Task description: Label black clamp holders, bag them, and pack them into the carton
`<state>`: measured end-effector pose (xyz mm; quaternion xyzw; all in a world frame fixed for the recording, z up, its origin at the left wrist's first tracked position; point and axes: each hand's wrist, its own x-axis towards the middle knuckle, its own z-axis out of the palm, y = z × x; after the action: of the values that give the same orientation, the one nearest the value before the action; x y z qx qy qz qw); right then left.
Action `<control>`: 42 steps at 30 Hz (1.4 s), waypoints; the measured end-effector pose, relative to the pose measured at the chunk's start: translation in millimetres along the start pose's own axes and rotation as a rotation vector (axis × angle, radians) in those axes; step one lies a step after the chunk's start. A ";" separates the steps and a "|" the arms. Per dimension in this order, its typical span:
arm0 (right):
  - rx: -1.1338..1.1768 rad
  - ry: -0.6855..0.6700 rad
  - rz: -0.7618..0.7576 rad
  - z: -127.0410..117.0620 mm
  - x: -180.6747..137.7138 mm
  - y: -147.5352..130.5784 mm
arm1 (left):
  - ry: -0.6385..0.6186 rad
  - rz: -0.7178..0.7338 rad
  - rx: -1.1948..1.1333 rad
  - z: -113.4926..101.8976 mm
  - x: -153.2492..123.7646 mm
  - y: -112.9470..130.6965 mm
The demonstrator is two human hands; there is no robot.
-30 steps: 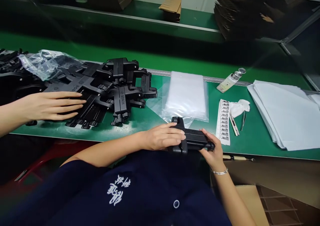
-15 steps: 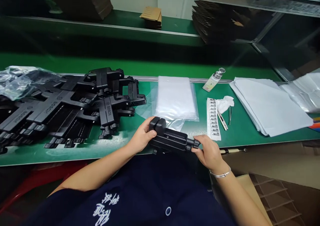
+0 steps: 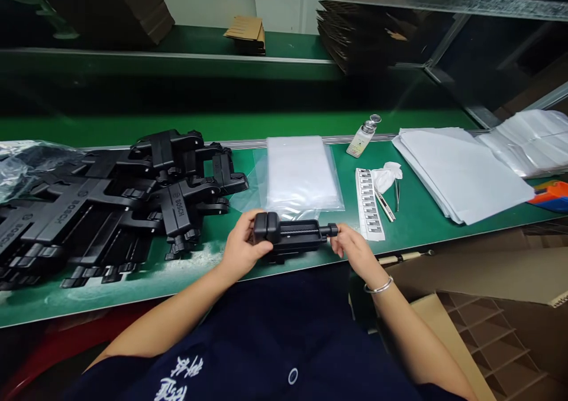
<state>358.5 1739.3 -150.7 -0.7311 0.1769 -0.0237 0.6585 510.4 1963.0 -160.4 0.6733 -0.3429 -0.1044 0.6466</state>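
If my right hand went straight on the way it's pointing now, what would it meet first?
Most likely the end knob of the black device; your right hand is right beside it, though whether they touch is unclear.

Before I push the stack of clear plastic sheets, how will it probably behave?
The stack of clear plastic sheets would probably bend easily, since its edges look thin and see-through. It may slide apart, because some sheets already fan out to the left. Its glossy near edge suggests slipperiness.
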 end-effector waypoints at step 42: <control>-0.158 0.355 -0.128 11.6 25.9 26.1 | 0.050 -0.090 -0.048 29.9 10.0 3.2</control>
<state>379.9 1741.0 -182.7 -0.7745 0.2447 -0.1800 0.5549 499.4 1933.3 -158.6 0.6748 -0.2933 -0.1248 0.6656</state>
